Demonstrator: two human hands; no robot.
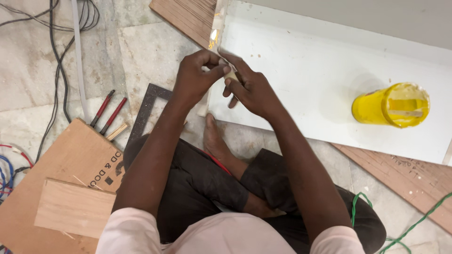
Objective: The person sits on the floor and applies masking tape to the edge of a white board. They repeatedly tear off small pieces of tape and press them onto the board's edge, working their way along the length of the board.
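A pale stone floor [141, 51] fills the view. Black cables [59, 66] trail at ten o'clock. Plywood boards [70, 164] lie at eight o'clock.

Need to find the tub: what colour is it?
Yellow tub, on the white board; head view.

smooth white laminate board [301, 80], glossy yellow plastic can [391, 106]

1. You wear a pale pink short-sleeved shirt [207, 240]; its sleeves end just above your elbows, leaving both forearms bare.
2. Your trousers [202, 188] are dark, nearly black, loose and creased, and a thin red line shows along one fold near the knee.
3. Your left hand [195, 75] and right hand [252, 91] are bare: no gloves, rings or watch show.
4. Your one visible foot [214, 138] is bare, without shoe or sock.
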